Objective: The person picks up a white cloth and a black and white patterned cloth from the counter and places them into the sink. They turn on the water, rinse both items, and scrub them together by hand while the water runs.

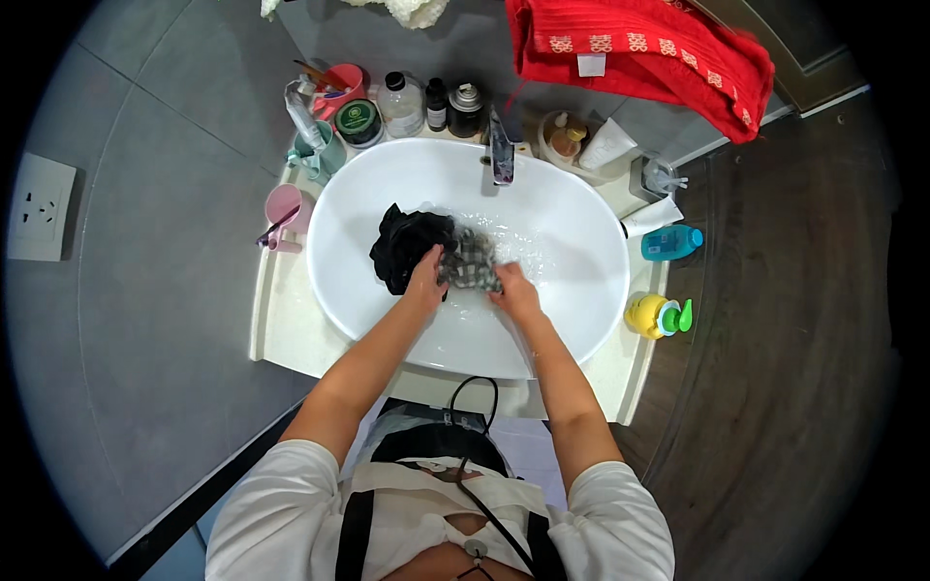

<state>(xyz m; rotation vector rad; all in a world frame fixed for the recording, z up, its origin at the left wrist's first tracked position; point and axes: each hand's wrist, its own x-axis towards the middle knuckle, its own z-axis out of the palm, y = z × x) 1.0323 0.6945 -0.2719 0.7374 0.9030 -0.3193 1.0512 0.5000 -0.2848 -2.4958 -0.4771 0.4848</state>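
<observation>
A wet checked cloth (470,259) is bunched between both hands in the water of the white basin (581,320). The left hand (426,274) clenches its left end, fingers curled into the fabric; the right hand (513,289) grips the right end the same way. Just left of the left hand, touching the checked piece, lies a heap of black cloth (402,247). Straight beyond the grip stands the chrome tap (501,150). Farther out past the tap, bottles and jars (426,105) line the rim, and a red towel (644,48) hangs above. Off to the right of the right hand sit a yellow pump bottle (651,316) and a blue bottle (670,242).
</observation>
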